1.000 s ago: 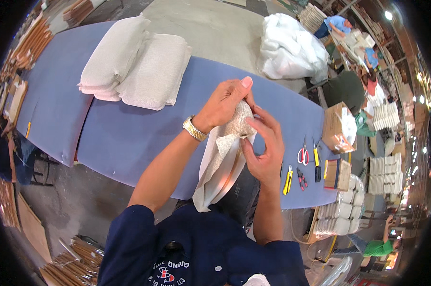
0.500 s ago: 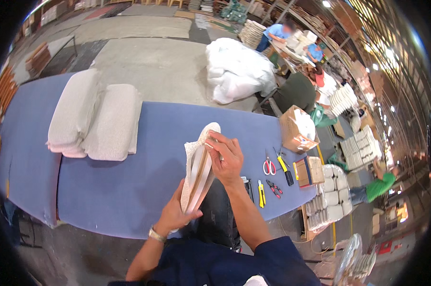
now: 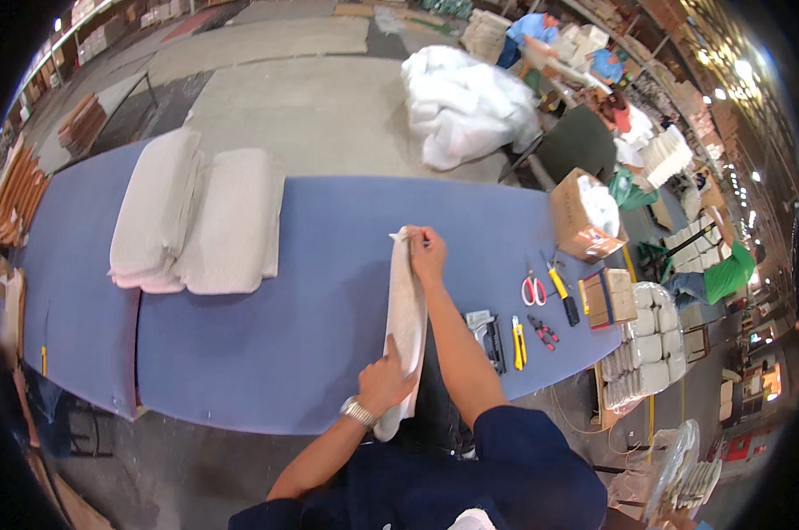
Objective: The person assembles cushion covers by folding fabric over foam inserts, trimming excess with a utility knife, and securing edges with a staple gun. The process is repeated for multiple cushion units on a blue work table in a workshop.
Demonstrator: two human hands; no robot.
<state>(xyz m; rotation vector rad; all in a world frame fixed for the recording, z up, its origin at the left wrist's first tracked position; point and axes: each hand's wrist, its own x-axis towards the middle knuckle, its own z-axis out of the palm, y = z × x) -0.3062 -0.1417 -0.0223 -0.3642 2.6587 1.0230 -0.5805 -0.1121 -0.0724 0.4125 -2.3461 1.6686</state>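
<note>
I hold an off-white fabric-covered cushion [image 3: 406,309] up on its edge, its long narrow side toward me, over the near edge of the blue table. My right hand [image 3: 427,254] is closed at the far end, pinching the fabric at the corner. Lower down, my left hand [image 3: 387,386] grips the near part, its index finger lying along the cover. The near end of the cushion hangs past the table edge by my lap. What lies inside the cover is hidden now.
Stacked off-white cushions [image 3: 231,221] stand at the left of the blue table [image 3: 329,212]. On the right lie a silver-and-black stapler-like tool [image 3: 485,336], yellow cutter [image 3: 518,343], pliers [image 3: 542,332], scissors [image 3: 533,290] and yellow-black tool [image 3: 563,296], near a cardboard box [image 3: 576,216]. Other people work beyond.
The cushion has turned from showing its open underside with a brown board and white strips to showing covered fabric. My left hand moved right and over it; my right hand shifted to the far corner.
</note>
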